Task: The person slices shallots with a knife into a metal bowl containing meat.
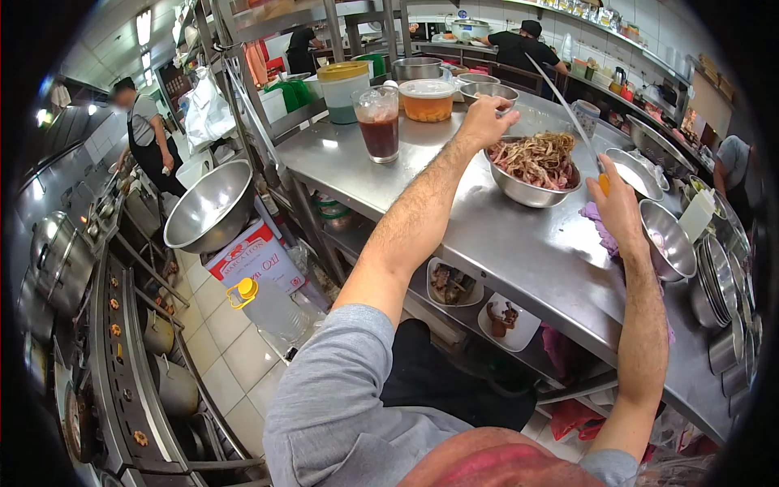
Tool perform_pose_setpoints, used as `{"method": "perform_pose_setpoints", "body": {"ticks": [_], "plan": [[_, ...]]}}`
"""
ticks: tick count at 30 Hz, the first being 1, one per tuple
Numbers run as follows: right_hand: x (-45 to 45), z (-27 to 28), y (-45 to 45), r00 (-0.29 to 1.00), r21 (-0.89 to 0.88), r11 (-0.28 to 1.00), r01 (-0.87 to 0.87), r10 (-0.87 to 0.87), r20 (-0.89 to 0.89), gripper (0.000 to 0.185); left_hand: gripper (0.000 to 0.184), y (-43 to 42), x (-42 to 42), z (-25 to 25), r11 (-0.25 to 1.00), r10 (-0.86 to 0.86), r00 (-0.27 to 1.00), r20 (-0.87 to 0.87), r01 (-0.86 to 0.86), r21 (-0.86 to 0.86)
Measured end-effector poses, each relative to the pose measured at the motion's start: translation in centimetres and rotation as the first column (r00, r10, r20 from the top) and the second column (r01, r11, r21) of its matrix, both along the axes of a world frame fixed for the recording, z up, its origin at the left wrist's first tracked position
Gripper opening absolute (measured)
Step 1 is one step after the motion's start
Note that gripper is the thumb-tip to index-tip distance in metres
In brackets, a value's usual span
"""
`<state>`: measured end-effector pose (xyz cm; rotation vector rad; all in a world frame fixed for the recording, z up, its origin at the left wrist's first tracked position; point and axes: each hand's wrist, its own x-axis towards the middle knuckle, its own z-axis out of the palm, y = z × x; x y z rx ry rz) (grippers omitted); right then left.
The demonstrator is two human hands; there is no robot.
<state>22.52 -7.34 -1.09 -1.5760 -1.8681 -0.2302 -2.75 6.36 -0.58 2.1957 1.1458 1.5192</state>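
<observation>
In the head view, my right hand [614, 209] is closed around the orange handle of a long knife [561, 99], its blade slanting up and away to the left. My left hand [485, 123] has curled fingers just above the far left rim of a steel bowl [531, 193]; what they hold, if anything, cannot be made out. Brownish shredded meat [535, 161] is heaped in that bowl. Right behind my left hand stands a smaller steel bowl [492, 91]. A purple cloth [599, 227] lies beside my right wrist.
On the steel table [357, 150] stand a jug of dark red liquid [379, 134], a tub of orange liquid [428, 105] and a yellow-lidded container [342, 85]. Several metal bowls [667, 243] crowd the right side. A stove [114, 365] runs along the left. Co-workers [144, 130] stand further off.
</observation>
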Motion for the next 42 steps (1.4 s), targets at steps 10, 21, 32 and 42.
{"method": "perform_pose_setpoints", "body": {"ticks": [10,21,32,42], "plan": [[-0.1,0.2,-0.4,1.0,0.012,1.0,0.005,-0.005,-0.03,0.048,0.043,1.0,-1.1,0.4,0.982,0.025,0.987,-0.16,-0.054,-0.182],[0.5,-0.1,-0.1,0.999,0.006,1.0,0.008,-0.008,-0.032,0.046,0.022,-1.7,-3.7,2.3,0.721,-0.398,0.911,0.11,0.385,-0.576],[0.0,0.5,-0.9,1.0,-0.01,1.0,0.018,-0.018,0.005,0.044,0.031,-1.1,-2.8,1.6,0.803,-0.184,0.926,-0.329,-0.051,-0.593],[0.3,0.2,-0.5,0.998,0.052,0.998,0.046,-0.047,0.033,0.045,0.015,-0.9,-1.9,-0.7,0.726,-0.294,0.951,-0.094,0.158,-0.669]]}}
